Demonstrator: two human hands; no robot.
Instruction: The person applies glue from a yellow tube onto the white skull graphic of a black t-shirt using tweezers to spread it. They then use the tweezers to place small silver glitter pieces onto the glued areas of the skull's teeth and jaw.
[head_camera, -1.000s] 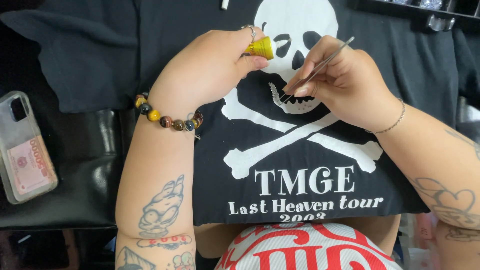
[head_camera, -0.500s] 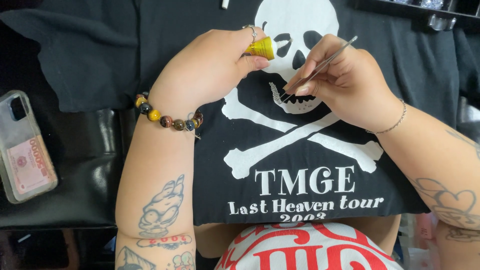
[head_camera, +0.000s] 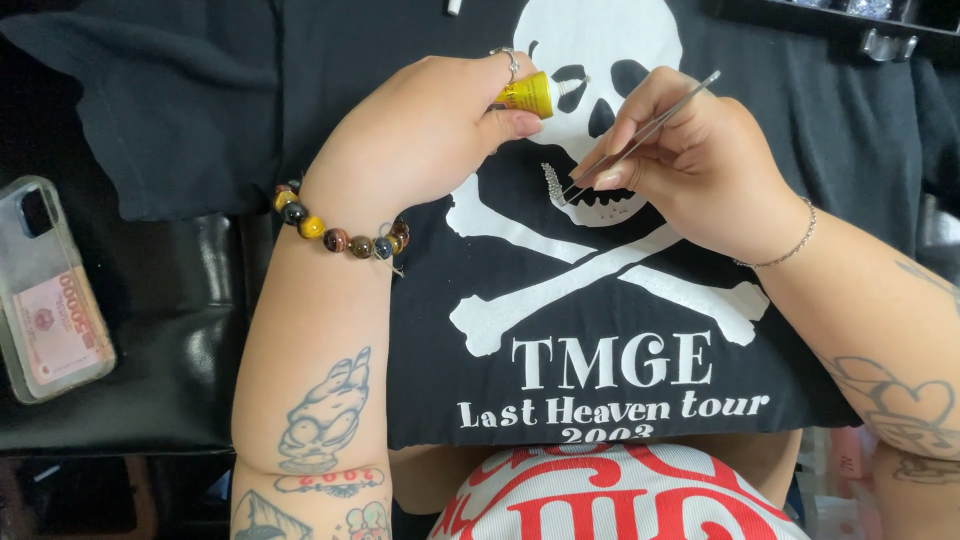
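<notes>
A small yellow glue tube (head_camera: 528, 94) is gripped in the left hand (head_camera: 425, 135), nozzle turned toward the white skull print (head_camera: 600, 60), so that it is kept close beside the working spot. Slim metal tweezers (head_camera: 640, 135) are pinched between the fingers of the right hand (head_camera: 700, 165), tips lowered onto a short row of tiny stones (head_camera: 551, 183) at the skull's jaw. The black shirt (head_camera: 780, 130) is spread flat, so that the print lies smooth under both hands

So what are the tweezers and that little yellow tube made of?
The tweezers in the right hand look like bare metal: thin, silvery, with a bright glint. The yellow tube in the left hand is glossy; plastic or soft metal, hard to tell.
</notes>
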